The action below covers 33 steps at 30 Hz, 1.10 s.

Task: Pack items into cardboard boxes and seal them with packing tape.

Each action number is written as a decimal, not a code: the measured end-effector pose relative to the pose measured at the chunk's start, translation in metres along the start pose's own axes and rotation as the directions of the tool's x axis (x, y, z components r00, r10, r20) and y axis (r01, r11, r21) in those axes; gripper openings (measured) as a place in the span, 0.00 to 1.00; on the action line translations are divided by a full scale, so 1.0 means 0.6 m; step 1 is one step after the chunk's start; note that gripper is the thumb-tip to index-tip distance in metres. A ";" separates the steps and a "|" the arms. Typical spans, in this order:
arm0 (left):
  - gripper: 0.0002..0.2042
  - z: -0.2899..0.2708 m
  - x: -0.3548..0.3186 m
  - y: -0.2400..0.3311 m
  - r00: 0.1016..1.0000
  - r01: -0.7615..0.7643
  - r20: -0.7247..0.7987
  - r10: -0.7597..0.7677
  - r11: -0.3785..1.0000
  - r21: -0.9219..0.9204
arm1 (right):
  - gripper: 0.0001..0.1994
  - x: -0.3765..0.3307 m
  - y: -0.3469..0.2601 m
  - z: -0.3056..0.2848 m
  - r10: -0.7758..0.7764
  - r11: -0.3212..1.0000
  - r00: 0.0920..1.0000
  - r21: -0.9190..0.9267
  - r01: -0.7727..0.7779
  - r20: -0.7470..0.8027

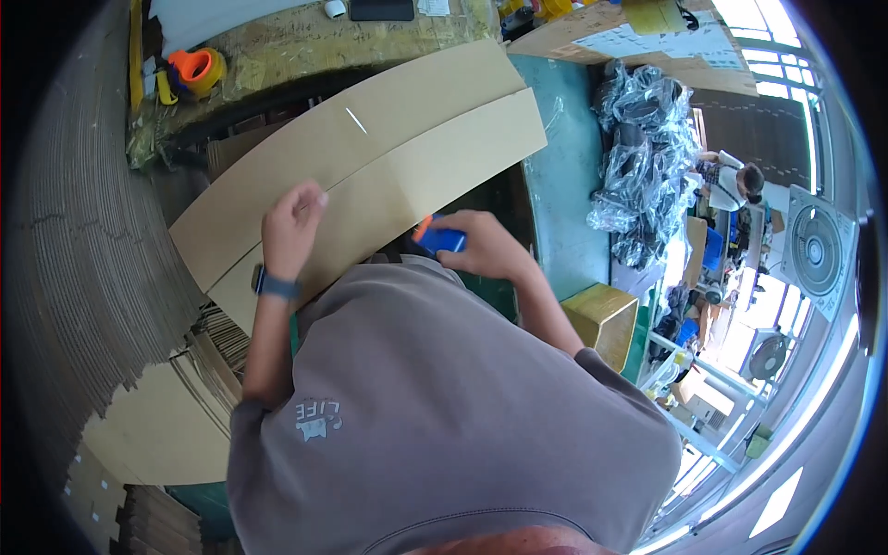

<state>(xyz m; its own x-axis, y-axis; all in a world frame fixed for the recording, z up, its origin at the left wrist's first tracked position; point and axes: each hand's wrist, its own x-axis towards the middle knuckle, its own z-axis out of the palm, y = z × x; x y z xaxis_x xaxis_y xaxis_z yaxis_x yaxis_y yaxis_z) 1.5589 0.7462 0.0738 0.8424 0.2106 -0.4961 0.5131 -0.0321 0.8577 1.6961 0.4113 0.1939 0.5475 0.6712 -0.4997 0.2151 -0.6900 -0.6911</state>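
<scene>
A soft taupe shirt [462, 398] lies nearest; the right hand [486, 242] grasps a blue-and-orange tool [441, 240] at the near edge of a smooth, creased cardboard sheet [407, 162], the left hand [290, 236] loosely curled, free, above it. Beyond: a scuffed bench [277, 46], crinkled plastic-wrapped bundles [643, 157].

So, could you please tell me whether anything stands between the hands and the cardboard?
Nothing visible stands between the left hand and the cardboard beneath it. For the right hand, only the blue and orange tool it holds comes between, at the cardboard's near edge.
</scene>
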 end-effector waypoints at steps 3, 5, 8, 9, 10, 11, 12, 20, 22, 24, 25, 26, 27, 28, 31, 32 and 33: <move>0.27 0.037 -0.147 0.078 0.967 -0.098 0.140 0.214 0.815 -0.572 | 0.31 -0.028 -0.105 -0.025 -0.476 0.854 0.816 0.049 0.518 -0.330; 0.28 0.077 -0.196 0.117 0.952 -0.250 -0.052 0.303 0.664 -0.704 | 0.33 0.015 -0.146 -0.004 -0.732 0.656 0.636 0.001 0.755 -0.243; 0.29 0.062 -0.248 0.108 0.838 -0.535 -0.446 0.315 0.634 -0.558 | 0.35 0.088 -0.207 0.048 -0.807 0.582 0.572 -0.034 0.813 -0.143; 0.29 0.055 -0.257 0.077 0.859 -0.506 -0.466 0.211 0.491 -0.709 | 0.35 0.095 -0.248 0.055 -0.801 0.599 0.597 -0.044 0.800 -0.040; 0.29 0.047 -0.269 0.049 0.877 -0.478 -0.461 0.132 0.314 -0.820 | 0.35 0.108 -0.274 0.070 -0.828 0.561 0.561 0.001 0.828 0.005; 0.26 0.036 -0.293 0.026 0.886 -0.441 -0.444 0.133 -0.054 -0.896 | 0.34 0.116 -0.295 0.088 -0.849 0.516 0.515 -0.023 0.856 0.116; 0.26 0.015 -0.312 0.022 0.874 -0.470 -0.473 0.111 -0.052 -0.881 | 0.33 0.122 -0.310 0.110 -0.854 0.474 0.474 -0.053 0.879 0.213; 0.26 -0.186 -0.201 -0.411 0.385 -0.546 -0.720 -0.578 0.486 -0.682 | 0.30 0.344 -0.341 0.303 -0.780 0.379 0.373 -0.094 0.920 0.502; 0.27 -0.179 -0.183 -0.446 0.501 -0.343 -0.643 -0.579 0.549 -0.762 | 0.27 0.381 -0.338 0.332 -0.664 0.392 0.415 -0.183 0.901 0.621; 0.28 -0.187 -0.165 -0.453 0.597 -0.130 -0.549 -0.585 0.604 -0.786 | 0.26 0.375 -0.343 0.336 -0.650 0.381 0.447 -0.245 0.892 0.614; 0.26 -0.181 -0.161 -0.448 0.233 0.166 -0.895 -0.380 0.922 -0.349 | 0.25 0.366 -0.343 0.334 -0.631 0.380 0.489 -0.310 0.871 0.602; 0.26 -0.167 -0.155 -0.441 0.006 0.578 -0.994 0.111 0.811 0.094 | 0.25 0.366 -0.340 0.335 -0.626 0.390 0.505 -0.322 0.862 0.594; 0.33 -0.165 -0.125 -0.329 0.190 0.337 -0.962 -0.195 0.934 -0.123 | 0.25 0.376 -0.326 0.322 -0.644 0.416 0.540 -0.345 0.842 0.542; 0.33 -0.168 -0.113 -0.298 0.208 0.331 -0.959 -0.192 0.937 -0.116 | 0.24 0.380 -0.321 0.314 -0.671 0.417 0.533 -0.332 0.846 0.515; 0.41 -0.128 -0.075 -0.276 0.372 0.558 -0.864 -0.340 0.825 -0.085 | 0.23 0.380 -0.258 0.241 -0.658 0.469 0.554 -0.298 0.832 0.510; 0.42 -0.125 -0.079 -0.282 0.337 0.570 -0.894 -0.296 0.819 -0.056 | 0.23 0.373 -0.226 0.183 -0.656 0.472 0.564 -0.309 0.825 0.501; 0.43 -0.127 -0.081 -0.281 0.328 0.583 -0.891 -0.314 0.809 -0.071 | 0.23 0.363 -0.189 0.106 -0.660 0.469 0.565 -0.317 0.824 0.495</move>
<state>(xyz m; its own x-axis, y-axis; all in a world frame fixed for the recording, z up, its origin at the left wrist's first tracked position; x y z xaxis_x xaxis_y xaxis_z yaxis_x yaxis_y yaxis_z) 1.4189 0.8156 -0.0364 -0.0314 0.9496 -0.3118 0.8948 0.1658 0.4146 1.7397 0.6528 0.1302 -0.2328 0.9688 -0.0853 0.8083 0.1440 -0.5709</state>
